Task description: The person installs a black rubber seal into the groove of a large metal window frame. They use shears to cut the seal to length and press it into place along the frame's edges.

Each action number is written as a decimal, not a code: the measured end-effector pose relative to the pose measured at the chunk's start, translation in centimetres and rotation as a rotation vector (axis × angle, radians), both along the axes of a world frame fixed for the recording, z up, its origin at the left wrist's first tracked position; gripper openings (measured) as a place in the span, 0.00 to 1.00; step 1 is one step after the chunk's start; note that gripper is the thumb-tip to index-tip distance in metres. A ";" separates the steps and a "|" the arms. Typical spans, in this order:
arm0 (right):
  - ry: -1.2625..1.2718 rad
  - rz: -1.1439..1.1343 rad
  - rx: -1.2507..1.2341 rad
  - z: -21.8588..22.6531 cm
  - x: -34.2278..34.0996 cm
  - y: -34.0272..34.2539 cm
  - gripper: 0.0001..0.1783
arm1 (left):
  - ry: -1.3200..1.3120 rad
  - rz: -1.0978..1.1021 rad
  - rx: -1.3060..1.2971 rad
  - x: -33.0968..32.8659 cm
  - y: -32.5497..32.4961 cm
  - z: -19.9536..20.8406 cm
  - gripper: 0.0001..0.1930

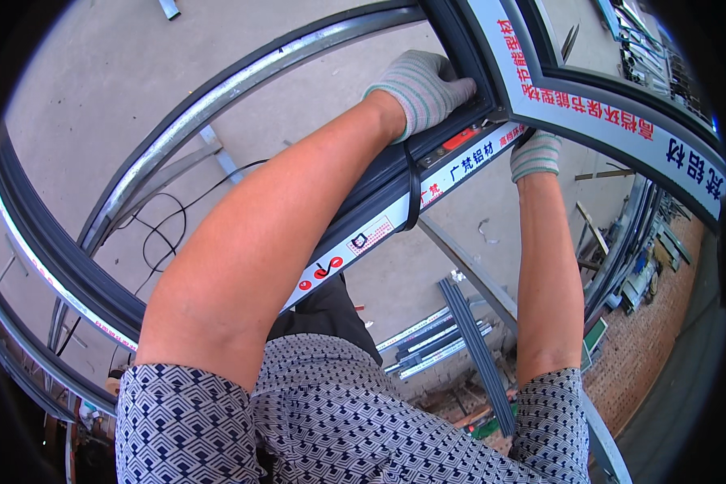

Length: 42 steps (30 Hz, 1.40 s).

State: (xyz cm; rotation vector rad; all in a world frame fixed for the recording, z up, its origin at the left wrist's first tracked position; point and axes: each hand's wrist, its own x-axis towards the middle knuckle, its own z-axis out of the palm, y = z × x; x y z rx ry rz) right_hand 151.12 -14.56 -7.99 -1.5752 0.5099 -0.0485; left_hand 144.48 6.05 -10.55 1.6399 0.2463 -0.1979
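My left hand, in a white knit glove with green and pink stripes, lies over a dark aluminium window frame near its corner. Its thumb points right along the profile, and the other fingers curl down out of sight. Just below that hand, a small red piece sits in the frame's channel. My right hand, gloved alike, is raised against the frame's near side under the corner. A sliver of something black shows at its top, while the frame hides most of its fingers. Around the profile runs a black tie.
Metal trestle rails support the frame and curve off to the left. A black cable coils on the concrete floor. Bundled profiles lie below right. More metal stock is piled at the right beside brick paving.
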 end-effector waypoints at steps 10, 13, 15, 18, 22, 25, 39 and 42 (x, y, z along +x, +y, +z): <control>0.029 -0.023 0.006 0.5 -0.1 0.4 0.12 | -0.026 -0.087 0.095 0.0 0.2 0.8 0.29; 0.045 -0.029 -0.004 0.3 0.1 0.0 0.12 | -0.042 -0.077 0.125 0.0 0.1 0.9 0.29; 0.045 -0.035 0.001 0.1 0.1 -0.2 0.11 | -0.059 -0.075 0.143 0.0 0.1 0.8 0.28; 0.047 -0.002 0.002 0.1 -0.1 -0.2 0.11 | 0.016 -0.085 0.046 0.2 0.2 0.6 0.28; 0.035 -0.019 0.008 0.7 -0.2 0.7 0.11 | 0.040 -0.060 -0.142 -0.1 0.7 -0.5 0.29; 0.039 -0.035 0.019 0.5 -0.3 0.2 0.12 | 0.102 -0.013 -0.284 -0.3 0.9 -1.3 0.30; 0.027 0.006 0.042 0.2 -0.4 -0.2 0.13 | -0.011 -0.077 -0.008 0.9 0.9 -0.8 0.28; 0.019 0.009 0.029 0.3 -0.3 0.1 0.13 | 0.005 -0.064 -0.043 0.8 0.9 -0.6 0.28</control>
